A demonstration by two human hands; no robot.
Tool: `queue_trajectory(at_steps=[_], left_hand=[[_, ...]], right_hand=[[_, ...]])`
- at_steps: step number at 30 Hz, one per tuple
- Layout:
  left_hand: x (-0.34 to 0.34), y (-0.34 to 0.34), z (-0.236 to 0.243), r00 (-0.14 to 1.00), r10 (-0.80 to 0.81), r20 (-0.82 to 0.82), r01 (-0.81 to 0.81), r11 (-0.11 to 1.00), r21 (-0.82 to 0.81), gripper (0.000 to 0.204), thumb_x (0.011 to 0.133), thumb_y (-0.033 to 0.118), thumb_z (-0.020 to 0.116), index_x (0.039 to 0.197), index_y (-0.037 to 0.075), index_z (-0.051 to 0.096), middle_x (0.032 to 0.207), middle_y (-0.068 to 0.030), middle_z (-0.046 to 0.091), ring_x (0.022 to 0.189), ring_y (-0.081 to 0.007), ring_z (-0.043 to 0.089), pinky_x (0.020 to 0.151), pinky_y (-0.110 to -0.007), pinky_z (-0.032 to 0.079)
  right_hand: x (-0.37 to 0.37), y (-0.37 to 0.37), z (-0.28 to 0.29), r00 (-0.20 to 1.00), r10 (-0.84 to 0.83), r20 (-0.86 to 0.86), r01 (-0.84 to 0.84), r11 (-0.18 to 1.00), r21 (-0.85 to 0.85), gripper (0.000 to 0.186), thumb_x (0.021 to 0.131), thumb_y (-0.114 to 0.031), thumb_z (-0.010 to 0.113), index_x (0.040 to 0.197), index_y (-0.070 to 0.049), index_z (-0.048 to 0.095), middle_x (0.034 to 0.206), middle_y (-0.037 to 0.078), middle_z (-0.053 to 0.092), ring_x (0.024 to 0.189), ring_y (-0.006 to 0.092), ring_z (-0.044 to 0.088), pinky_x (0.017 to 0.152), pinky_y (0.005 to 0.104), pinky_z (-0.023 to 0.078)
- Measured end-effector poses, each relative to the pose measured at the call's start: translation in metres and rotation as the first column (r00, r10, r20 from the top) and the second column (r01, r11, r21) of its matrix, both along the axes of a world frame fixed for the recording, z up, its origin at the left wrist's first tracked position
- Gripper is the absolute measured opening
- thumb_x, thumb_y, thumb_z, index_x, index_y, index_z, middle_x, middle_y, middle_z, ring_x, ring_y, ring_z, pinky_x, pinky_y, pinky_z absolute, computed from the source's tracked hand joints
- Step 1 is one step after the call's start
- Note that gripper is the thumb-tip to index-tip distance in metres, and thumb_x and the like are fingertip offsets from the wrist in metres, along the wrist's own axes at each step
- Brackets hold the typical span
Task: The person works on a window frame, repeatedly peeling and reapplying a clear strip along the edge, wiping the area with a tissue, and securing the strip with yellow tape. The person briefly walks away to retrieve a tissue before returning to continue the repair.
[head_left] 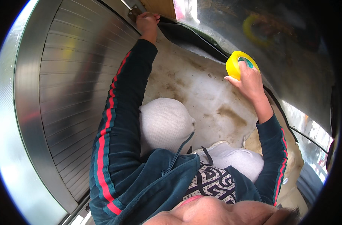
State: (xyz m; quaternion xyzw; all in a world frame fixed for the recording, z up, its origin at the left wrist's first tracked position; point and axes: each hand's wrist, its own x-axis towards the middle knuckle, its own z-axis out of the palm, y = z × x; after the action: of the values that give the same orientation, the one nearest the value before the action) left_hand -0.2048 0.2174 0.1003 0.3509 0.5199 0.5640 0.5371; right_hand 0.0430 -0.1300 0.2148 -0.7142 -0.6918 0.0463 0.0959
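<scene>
My left hand (147,25) reaches to the far end of the ribbed metal panel. Its fingers are closed, beside a small metal bracket (134,13) and a piece of wood (160,6); whatever they grip is hidden. The end of a black strip (180,34) lies right by those fingers. On the right, my right hand (252,83) holds a roll of yellow tape (232,66), with fingers in its green-lined core and the thumb at its near edge. The roll is next to the edge of a dark, shiny sheet (287,71).
A ribbed metal panel (75,93) with a wide, smooth frame (30,108) stands along my left. Beneath me is a pale floor (201,93) with brown stains. My knees, in light trousers (165,122), are bent between my arms. A dark cable (309,138) runs at the right.
</scene>
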Motion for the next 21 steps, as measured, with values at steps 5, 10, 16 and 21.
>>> queue_trajectory(at_steps=[5,10,16,21], left_hand=[[0.002,0.017,-0.015,0.96,0.084,0.268,-0.069,0.995,-0.066,0.016,0.095,0.003,0.057,0.109,0.001,0.051,0.082,-0.0197,0.069,0.063,-0.0257,0.068,0.056,-0.035,0.056],[0.009,0.019,-0.02,0.919,0.139,0.37,-0.138,0.99,-0.028,0.013,0.094,0.003,0.055,0.107,0.001,0.052,0.08,-0.0212,0.068,0.062,-0.0274,0.068,0.056,-0.034,0.055],[0.013,0.036,-0.037,0.842,0.142,0.52,-0.155,0.988,-0.017,0.019,0.097,0.018,0.048,0.108,0.003,0.053,0.08,-0.0221,0.067,0.06,-0.0315,0.065,0.055,-0.038,0.052],[0.018,0.05,-0.049,0.783,0.174,0.598,-0.189,0.981,-0.039,0.025,0.096,0.024,0.044,0.106,0.002,0.052,0.083,-0.0217,0.064,0.061,-0.0327,0.06,0.059,-0.04,0.048]], right_hand=[[-0.002,0.008,-0.007,0.999,-0.053,-0.008,0.053,0.998,-0.031,0.054,0.077,-0.046,0.081,0.091,-0.002,0.053,0.077,0.022,0.067,0.075,0.0404,0.066,0.071,0.0477,0.053],[-0.007,0.014,-0.007,0.997,-0.078,0.01,0.079,0.996,-0.037,0.056,0.076,-0.048,0.081,0.093,-0.001,0.055,0.076,0.021,0.067,0.073,0.0392,0.067,0.069,0.0463,0.055],[-0.017,0.021,0.003,0.995,-0.093,0.031,0.094,0.996,-0.006,0.057,0.076,-0.049,0.081,0.095,0.0,0.057,0.073,0.02,0.068,0.069,0.037,0.068,0.066,0.0441,0.056],[-0.024,0.024,0.013,0.994,-0.107,0.021,0.108,0.994,-0.033,0.058,0.076,-0.05,0.081,0.095,0.0,0.057,0.075,0.02,0.068,0.071,0.0372,0.069,0.067,0.0441,0.057]])
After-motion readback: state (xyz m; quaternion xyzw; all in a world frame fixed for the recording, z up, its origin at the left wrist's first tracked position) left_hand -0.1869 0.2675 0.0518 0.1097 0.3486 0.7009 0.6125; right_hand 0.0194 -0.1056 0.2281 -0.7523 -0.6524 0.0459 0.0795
